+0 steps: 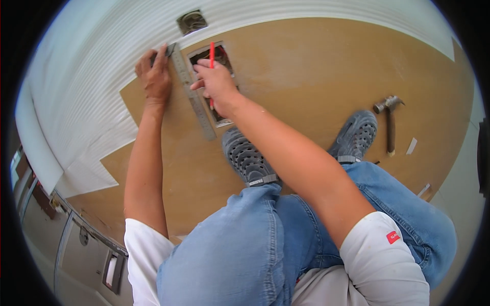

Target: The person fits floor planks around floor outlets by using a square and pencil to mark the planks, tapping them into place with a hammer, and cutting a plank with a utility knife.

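Note:
A metal square [201, 115] with a dark stock lies on the brown board [301, 71], its blade running along the left side of a rectangular cutout [223, 55]. My left hand [155, 79] grips the dark stock at the blade's far end, fingers curled round it. In my right hand [217, 84] is a red pencil [212, 50], held upright over the cutout. Its lower tip shows below the hand, but I cannot tell whether it touches anything. Wires show inside the cutout, partly hidden by the right hand.
White ribbed sheeting [102, 97] covers the far and left side, with a square box of wires [192, 22] beyond the board. My grey clogs [247, 155] stand on the board. A hammer [390, 115] and a small white strip [412, 146] lie to the right.

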Available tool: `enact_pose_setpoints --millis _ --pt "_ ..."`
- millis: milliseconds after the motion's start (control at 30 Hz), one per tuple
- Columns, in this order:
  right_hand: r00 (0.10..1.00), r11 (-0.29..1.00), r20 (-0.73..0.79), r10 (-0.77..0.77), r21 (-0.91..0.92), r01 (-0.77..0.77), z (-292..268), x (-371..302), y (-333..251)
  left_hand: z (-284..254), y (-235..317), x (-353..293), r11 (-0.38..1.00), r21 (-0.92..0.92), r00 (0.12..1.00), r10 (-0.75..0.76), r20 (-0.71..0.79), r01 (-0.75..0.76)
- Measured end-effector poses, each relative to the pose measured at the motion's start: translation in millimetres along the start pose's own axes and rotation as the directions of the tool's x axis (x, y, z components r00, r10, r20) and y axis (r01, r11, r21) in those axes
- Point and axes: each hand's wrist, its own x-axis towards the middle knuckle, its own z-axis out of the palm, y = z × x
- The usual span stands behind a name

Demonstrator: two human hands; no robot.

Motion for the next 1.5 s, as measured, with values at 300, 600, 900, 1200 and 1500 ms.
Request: enact_pose_setpoints --millis 300,600,900,1200,1500 --pt "0.993 0.983 0.099 -0.065 -0.163 0.081 -15.7 -7.7 -2.1 6.5 3.4 2.0 1.0 -0.008 1.0 0.022 -0.014 -0.022" --pt "0.979 0.933 0.153 -0.134 -0.313 0.177 -6.3 -21.5 -7.0 8.2 2.5 0.2 0.999 -0.05 0.999 -0.018 -0.038 0.016" --pt "0.969 0.888 0.176 -0.174 -0.398 0.232 0.9 -28.2 -3.0 2.1 5.2 3.6 0.993 -0.112 0.997 -0.031 -0.067 0.023" --pt "0.968 0.889 0.185 -0.171 -0.394 0.232 5.7 -29.3 2.8 5.7 -0.7 -0.6 0.998 -0.067 0.996 -0.015 -0.085 0.009" --pt "0.966 0.868 0.18 -0.187 -0.431 0.248 7.7 -31.1 5.0 4.3 0.8 0.6 0.998 -0.068 0.996 -0.012 -0.09 0.006"
